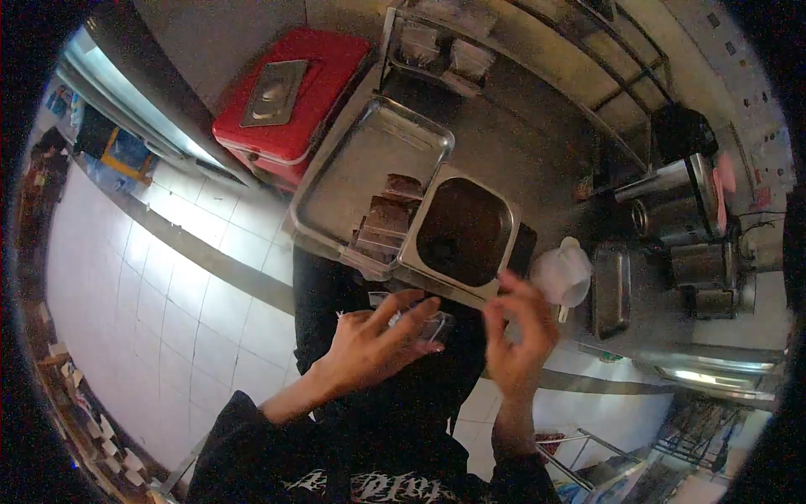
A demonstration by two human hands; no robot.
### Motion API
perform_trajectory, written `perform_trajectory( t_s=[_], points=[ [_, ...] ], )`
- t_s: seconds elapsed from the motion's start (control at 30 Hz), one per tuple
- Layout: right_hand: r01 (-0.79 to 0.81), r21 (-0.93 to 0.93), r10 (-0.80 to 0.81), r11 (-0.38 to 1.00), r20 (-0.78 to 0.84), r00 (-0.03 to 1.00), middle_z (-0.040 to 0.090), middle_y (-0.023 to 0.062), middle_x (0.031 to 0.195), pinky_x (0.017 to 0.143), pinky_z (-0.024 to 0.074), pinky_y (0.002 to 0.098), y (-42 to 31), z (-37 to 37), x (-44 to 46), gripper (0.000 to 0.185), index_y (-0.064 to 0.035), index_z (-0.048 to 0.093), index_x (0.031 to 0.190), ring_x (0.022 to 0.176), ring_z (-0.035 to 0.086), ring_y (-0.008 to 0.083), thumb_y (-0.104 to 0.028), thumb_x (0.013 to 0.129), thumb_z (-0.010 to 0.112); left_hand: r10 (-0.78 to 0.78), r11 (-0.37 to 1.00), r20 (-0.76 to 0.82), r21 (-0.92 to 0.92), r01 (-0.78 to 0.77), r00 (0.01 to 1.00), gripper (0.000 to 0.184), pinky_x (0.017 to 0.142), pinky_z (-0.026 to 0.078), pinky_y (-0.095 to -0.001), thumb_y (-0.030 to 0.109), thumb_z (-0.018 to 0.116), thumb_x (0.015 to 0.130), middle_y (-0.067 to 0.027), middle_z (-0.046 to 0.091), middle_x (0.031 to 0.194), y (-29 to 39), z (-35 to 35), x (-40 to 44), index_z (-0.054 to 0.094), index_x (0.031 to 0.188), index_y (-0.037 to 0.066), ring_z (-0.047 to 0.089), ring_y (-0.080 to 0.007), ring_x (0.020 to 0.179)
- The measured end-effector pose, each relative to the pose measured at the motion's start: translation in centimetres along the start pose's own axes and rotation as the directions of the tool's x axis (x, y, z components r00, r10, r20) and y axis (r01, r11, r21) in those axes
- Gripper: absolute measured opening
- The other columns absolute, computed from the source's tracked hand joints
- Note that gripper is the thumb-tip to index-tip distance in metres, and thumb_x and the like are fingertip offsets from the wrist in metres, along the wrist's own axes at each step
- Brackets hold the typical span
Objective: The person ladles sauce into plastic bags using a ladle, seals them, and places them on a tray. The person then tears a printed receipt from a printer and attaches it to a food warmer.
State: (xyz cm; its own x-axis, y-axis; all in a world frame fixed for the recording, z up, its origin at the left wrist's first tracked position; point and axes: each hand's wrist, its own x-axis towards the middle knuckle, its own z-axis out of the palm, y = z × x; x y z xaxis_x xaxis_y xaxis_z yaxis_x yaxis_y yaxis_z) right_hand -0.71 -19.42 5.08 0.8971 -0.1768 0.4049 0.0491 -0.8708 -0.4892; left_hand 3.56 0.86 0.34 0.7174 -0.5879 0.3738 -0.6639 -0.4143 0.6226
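My left hand (pixel 378 336) is closed around a small clear plastic container (pixel 438 326), held low in front of the counter edge. The fingers cover part of it. My right hand (pixel 522 332) is raised by the near right corner of a deep steel pan (pixel 510 202), fingers bent, with a gap between thumb and forefinger and nothing visible in them. Dark brown contents (pixel 466 231) lie in the pan. Left of it, several clear packs with brown contents (pixel 386 223) rest in a wide, shallow steel tray (pixel 336 151).
A red cooler box (pixel 336 63) with a steel lid (pixel 275 94) on top stands behind the tray. Right of the pan are a white plastic jug (pixel 561 273) and a narrow steel pan (pixel 611 290). Steel pots (pixel 672 202) stand farther right, below a metal rack (pixel 579 59).
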Motion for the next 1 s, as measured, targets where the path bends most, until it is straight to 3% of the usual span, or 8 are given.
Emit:
perform_trajectory(
  t_s=[0.03, 0.13, 0.23, 0.33, 0.53, 0.63, 0.83, 1.0],
  points=[
    [-0.019, -0.137, 0.010, 0.990, -0.066, 0.998, 0.069, 0.0140, 0.095, 0.082, 0.0502, 0.0407, 1.0, -0.1, 0.5, 0.023, -0.0039, 0.061, 0.087, 0.086, 0.067, 0.0323, -0.023, 0.083, 0.072, -0.059, 0.998, 0.003, -0.035, 0.059, 0.998, 0.064, 0.060, 0.057, -0.0329, 0.033, 0.080, 0.073, -0.0112, 0.060, 0.116, -0.1, 0.1, -0.2, 0.054, 0.127, 0.011, 0.069, -0.0240, 0.080],
    [-0.121, -0.400, 0.181, 0.908, 0.116, 0.977, 0.069, 0.0147, 0.095, 0.084, 0.0461, 0.0428, 5.1, 0.7, 0.8, 0.022, -0.0058, 0.059, 0.094, 0.086, 0.066, 0.0322, -0.024, 0.087, 0.068, -0.183, 0.958, -0.015, -0.229, 0.174, 0.983, 0.062, 0.069, 0.057, -0.0358, 0.031, 0.083, 0.071, -0.0117, 0.061, 0.111, -0.9, -0.3, -0.4, 0.056, 0.121, 0.007, 0.067, -0.0280, 0.089],
    [-0.329, -0.275, 0.409, 0.904, 0.325, 0.853, 0.068, 0.0134, 0.091, 0.083, 0.0423, 0.0440, 6.8, 1.6, 1.0, 0.023, -0.0070, 0.057, 0.097, 0.085, 0.063, 0.0303, -0.024, 0.087, 0.068, -0.257, 0.923, 0.010, -0.293, 0.249, 0.966, 0.057, 0.076, 0.055, -0.0368, 0.028, 0.083, 0.072, -0.0130, 0.062, 0.108, -1.2, -0.5, -0.8, 0.058, 0.116, 0.003, 0.065, -0.0298, 0.095],
    [-0.242, -0.305, 0.347, 0.921, 0.361, 0.866, 0.066, 0.0108, 0.086, 0.084, 0.0396, 0.0428, 5.6, 1.1, 1.7, 0.019, -0.0073, 0.059, 0.095, 0.082, 0.060, 0.0280, -0.021, 0.086, 0.068, -0.335, 0.885, 0.021, -0.335, 0.322, 0.942, 0.054, 0.077, 0.054, -0.0362, 0.028, 0.083, 0.073, -0.0143, 0.062, 0.107, -1.4, -0.4, -1.4, 0.059, 0.113, 0.001, 0.065, -0.0297, 0.094],
    [0.115, -0.395, -0.047, 0.911, 0.176, 0.983, 0.064, 0.0077, 0.086, 0.088, 0.0366, 0.0406, 4.8, -0.3, 2.1, 0.010, -0.0079, 0.065, 0.095, 0.082, 0.059, 0.0262, -0.013, 0.086, 0.066, -0.433, 0.806, 0.008, -0.445, 0.391, 0.901, 0.054, 0.074, 0.053, -0.0349, 0.028, 0.083, 0.074, -0.0145, 0.062, 0.102, -2.1, 0.4, -2.0, 0.059, 0.115, 0.001, 0.064, -0.0280, 0.090],
    [0.225, -0.387, -0.176, 0.894, 0.158, 0.972, 0.063, 0.0077, 0.085, 0.085, 0.0380, 0.0403, 5.4, 0.2, 2.2, 0.009, -0.0077, 0.066, 0.094, 0.082, 0.058, 0.0256, -0.010, 0.085, 0.065, -0.366, 0.859, -0.058, -0.405, 0.313, 0.929, 0.055, 0.074, 0.053, -0.0348, 0.027, 0.083, 0.073, -0.0142, 0.061, 0.101, -2.5, 0.7, -2.0, 0.059, 0.115, 0.001, 0.064, -0.0269, 0.089],
    [0.329, -0.332, -0.273, 0.884, 0.203, 0.940, 0.063, 0.0070, 0.085, 0.078, 0.0418, 0.0379, 7.4, 2.1, 0.8, 0.012, -0.0067, 0.067, 0.095, 0.081, 0.058, 0.0250, -0.007, 0.083, 0.067, -0.349, 0.877, -0.087, -0.382, 0.292, 0.933, 0.058, 0.079, 0.051, -0.0351, 0.027, 0.084, 0.071, -0.0138, 0.061, 0.101, -2.7, 0.5, -1.5, 0.059, 0.116, 0.001, 0.063, -0.0265, 0.091],
    [0.312, -0.261, -0.235, 0.913, 0.287, 0.929, 0.065, 0.0082, 0.084, 0.075, 0.0460, 0.0376, 8.4, 2.6, 0.6, 0.009, -0.0048, 0.068, 0.092, 0.080, 0.061, 0.0254, -0.007, 0.083, 0.068, -0.357, 0.865, -0.092, -0.407, 0.292, 0.929, 0.061, 0.080, 0.050, -0.0346, 0.027, 0.086, 0.069, -0.0142, 0.061, 0.103, -2.9, 0.4, -1.4, 0.058, 0.116, 0.000, 0.063, -0.0270, 0.093]
  ],
)
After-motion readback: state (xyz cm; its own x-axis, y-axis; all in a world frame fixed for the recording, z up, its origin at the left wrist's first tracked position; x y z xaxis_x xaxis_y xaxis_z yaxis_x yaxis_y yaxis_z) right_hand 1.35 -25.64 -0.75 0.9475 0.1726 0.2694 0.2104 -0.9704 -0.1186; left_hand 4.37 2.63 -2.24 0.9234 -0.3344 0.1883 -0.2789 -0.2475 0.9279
